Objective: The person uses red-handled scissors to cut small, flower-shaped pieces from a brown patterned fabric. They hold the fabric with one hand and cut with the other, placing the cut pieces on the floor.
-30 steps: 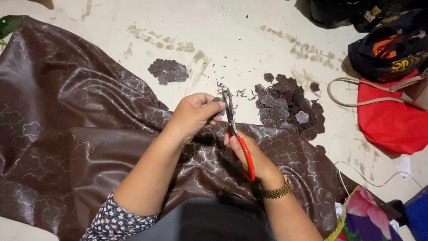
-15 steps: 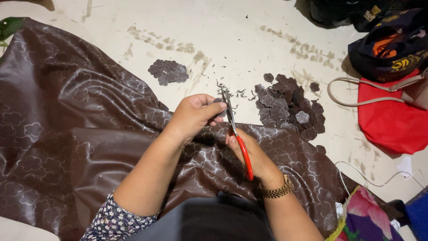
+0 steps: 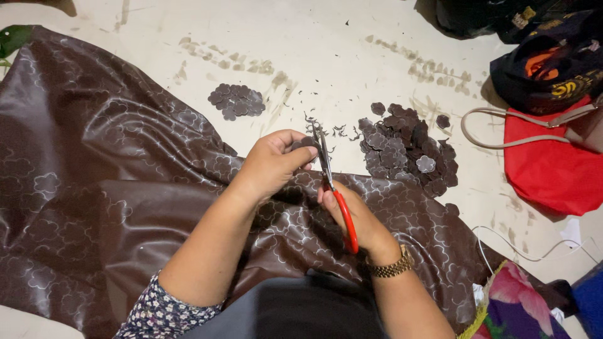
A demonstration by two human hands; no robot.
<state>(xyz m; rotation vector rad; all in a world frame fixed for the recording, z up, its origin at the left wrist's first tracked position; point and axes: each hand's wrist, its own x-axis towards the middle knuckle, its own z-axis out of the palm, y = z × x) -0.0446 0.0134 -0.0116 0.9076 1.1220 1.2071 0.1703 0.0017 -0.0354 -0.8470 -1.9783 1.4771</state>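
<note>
— What are the hands doing?

— The left hand is pinched shut on a small cutout of dark brown fabric, at frame centre. The right hand is closed around the red handles of the scissors; their grey blades point up, right beside the cutout.

— Blades apart or together?

— Nearly together; I can't tell exactly.

— And the cloth?

— One glossy brown sheet, embossed with pale cloud-like outlines, fills the left and lower frame.

— Pieces already cut?

— Two piles of scalloped brown pieces: a small pile at upper centre, a big pile right of the hands, too heaped to count. Thin trimmings lie scattered on the pale floor.
</note>
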